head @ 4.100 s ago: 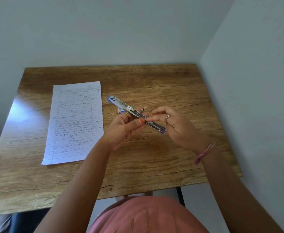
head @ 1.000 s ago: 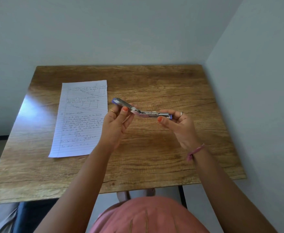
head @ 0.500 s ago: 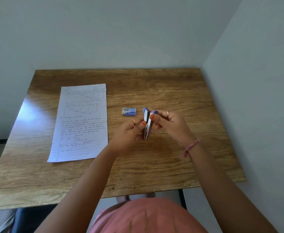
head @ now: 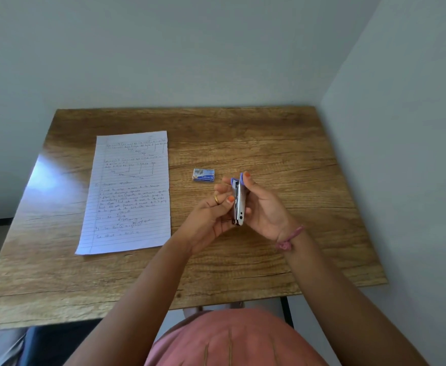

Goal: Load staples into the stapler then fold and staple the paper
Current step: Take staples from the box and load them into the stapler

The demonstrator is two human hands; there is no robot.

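Both hands, left hand (head: pixel 211 215) and right hand (head: pixel 264 210), clamp the apparently closed stapler (head: pixel 239 204) at frame centre, while the paper (head: pixel 132 191) lies unfolded, unstapled.

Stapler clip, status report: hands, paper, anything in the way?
Both hands, left and right, grip the stapler, folded nearly closed. Paper flat, unfolded. Staple box lies apart; nothing blocking.

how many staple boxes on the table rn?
1. The staple box lies on the table, right of the paper and just beyond the hands holding the stapler. Another could be hidden behind the hands.
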